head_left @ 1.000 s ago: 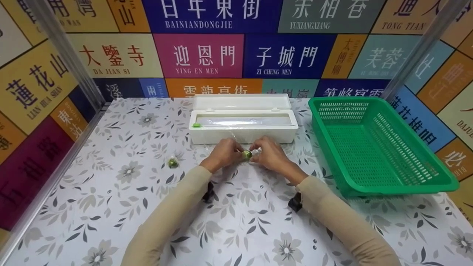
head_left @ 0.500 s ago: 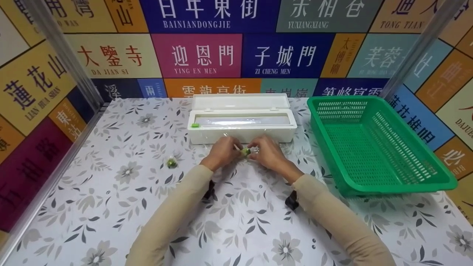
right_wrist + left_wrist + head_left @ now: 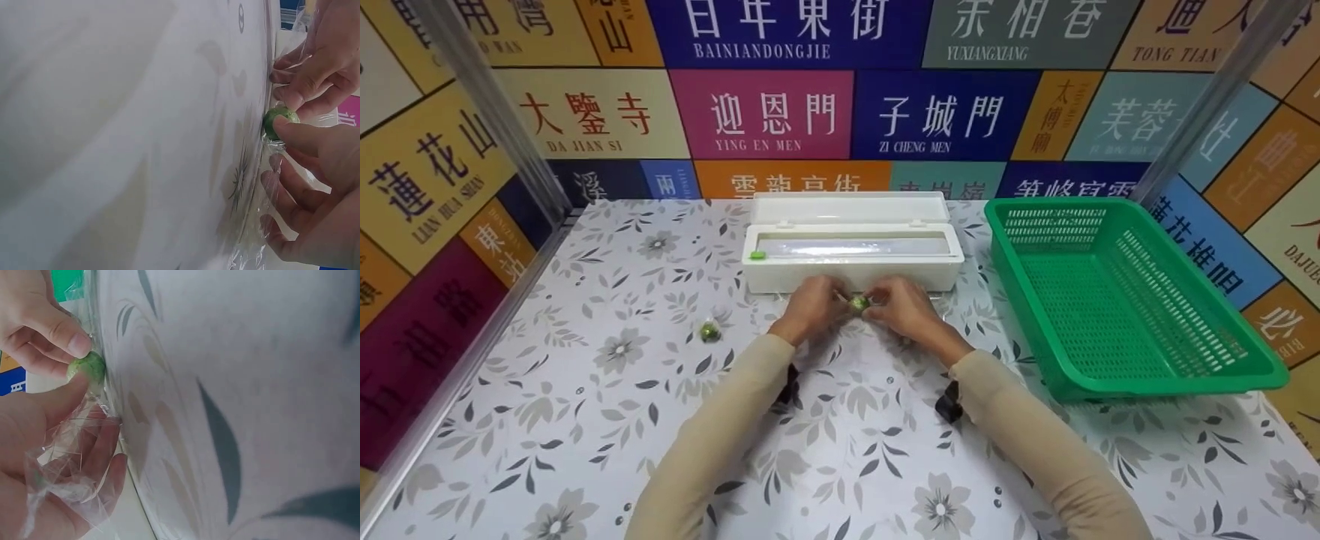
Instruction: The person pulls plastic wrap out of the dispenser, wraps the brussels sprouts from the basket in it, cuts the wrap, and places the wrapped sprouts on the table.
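Note:
A small round green ball (image 3: 858, 303), fruit or vegetable, is wrapped in clear cling film (image 3: 62, 484). It sits low at the cloth, in front of the white film box (image 3: 765, 282). My left hand (image 3: 813, 307) pinches one side of it with the thumb and fingers, and loose film gathers across that palm in the left wrist view. From the other side, my right hand (image 3: 907, 307) pinches the ball, its thumb pressing the green surface (image 3: 271, 126) in the right wrist view. Some fingertips are hidden behind the ball and film. A second wrapped green ball (image 3: 709, 331) lies left of my hands.
Its lid (image 3: 851, 207) raised, the box shows a film roll (image 3: 855, 247) inside and a green slider (image 3: 757, 255) at its left. A green plastic basket (image 3: 1035, 330) stands at the right. Flowered cloth (image 3: 862, 450) covers the table, with patterned walls behind.
Both hands have shifted slightly toward the box with the green ball between them. The ball has turned a little, and film is less visible at its right. The second ball stays put.

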Demonstrator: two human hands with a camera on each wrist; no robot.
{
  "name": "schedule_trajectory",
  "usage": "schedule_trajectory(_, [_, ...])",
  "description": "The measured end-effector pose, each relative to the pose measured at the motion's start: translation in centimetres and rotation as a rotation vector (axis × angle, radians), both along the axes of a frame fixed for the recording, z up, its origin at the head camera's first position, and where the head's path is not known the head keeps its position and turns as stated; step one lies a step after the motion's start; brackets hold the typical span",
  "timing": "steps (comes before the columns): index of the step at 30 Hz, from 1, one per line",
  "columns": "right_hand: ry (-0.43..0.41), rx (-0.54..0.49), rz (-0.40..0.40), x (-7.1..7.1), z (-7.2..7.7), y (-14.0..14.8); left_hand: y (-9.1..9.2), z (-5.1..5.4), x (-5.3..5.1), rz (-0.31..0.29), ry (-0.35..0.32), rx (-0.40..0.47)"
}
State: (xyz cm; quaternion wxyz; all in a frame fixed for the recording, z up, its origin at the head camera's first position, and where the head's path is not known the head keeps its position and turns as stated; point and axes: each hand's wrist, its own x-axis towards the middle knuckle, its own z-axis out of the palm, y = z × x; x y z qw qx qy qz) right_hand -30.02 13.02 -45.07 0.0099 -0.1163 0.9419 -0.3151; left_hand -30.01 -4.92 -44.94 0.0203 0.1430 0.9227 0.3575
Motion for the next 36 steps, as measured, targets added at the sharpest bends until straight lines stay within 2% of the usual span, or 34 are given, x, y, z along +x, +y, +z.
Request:
schedule_trajectory(3, [-0.016,-0.022,-0.020,0.0,0.0,-0.1,0.1,0.0,-0.1,0.013,0.014,-0.018])
schedule_trajectory(10, [-0.015,-0.005,-0.041,-0.1,-0.1,-0.3,0.4,0.1,0.0,0.033,-0.020,0.002])
schedule_trajectory(17, [0.028,0.012,-0.023,-0.4,-0.1,-0.4,0.6,-0.1,-0.4,0.038,0.038,-0.029])
schedule_trajectory(28, [0.021,0.006,-0.033,-1.1,-0.1,-0.6,0.6,-0.5,-1.0,0.073,0.063,-0.041])
schedule_trajectory(36, [0.070,0.026,-0.042,-1.0,0.0,-0.8,0.8,-0.2,-1.1,0.091,0.056,-0.047])
